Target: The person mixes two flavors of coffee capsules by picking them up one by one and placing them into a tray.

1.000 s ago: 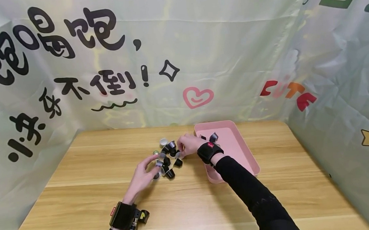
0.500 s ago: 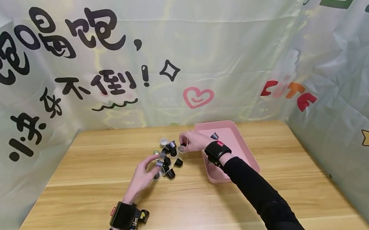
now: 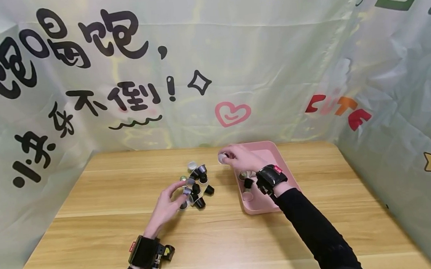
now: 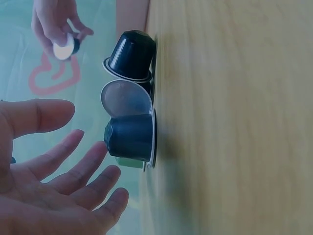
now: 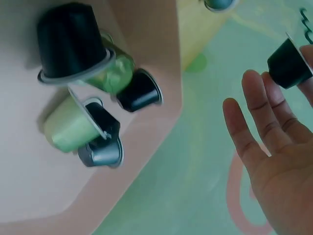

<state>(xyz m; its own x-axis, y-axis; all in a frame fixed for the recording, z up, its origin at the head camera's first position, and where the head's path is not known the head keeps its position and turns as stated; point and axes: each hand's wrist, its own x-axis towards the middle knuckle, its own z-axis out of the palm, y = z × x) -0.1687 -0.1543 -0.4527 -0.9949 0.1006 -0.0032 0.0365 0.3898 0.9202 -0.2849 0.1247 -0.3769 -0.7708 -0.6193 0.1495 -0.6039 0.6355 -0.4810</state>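
Observation:
My right hand (image 3: 244, 157) pinches a dark coffee capsule (image 5: 288, 63) by its rim, its pale lid side turned to the left in the head view. The hand hangs over the left rim of a pink tray (image 3: 268, 155). In the right wrist view several capsules lie in the tray, among them a black one (image 5: 73, 41) and a pale green one (image 5: 73, 125). My left hand (image 3: 168, 206) lies beside the pile of capsules (image 3: 196, 189) on the table, fingers spread. A fingertip seems to reach a dark capsule (image 4: 131, 137); contact is hard to tell.
A wooden table (image 3: 224, 243) bears the pile and the tray, with a printed curtain (image 3: 270, 62) behind. One black capsule (image 3: 209, 190) sits at the pile's right side. A pale-lidded capsule (image 3: 192, 166) stands at its back.
My right hand has lifted the capsule from the pile's right edge and carried it up and right to the tray's rim. The left hand has stayed in place.

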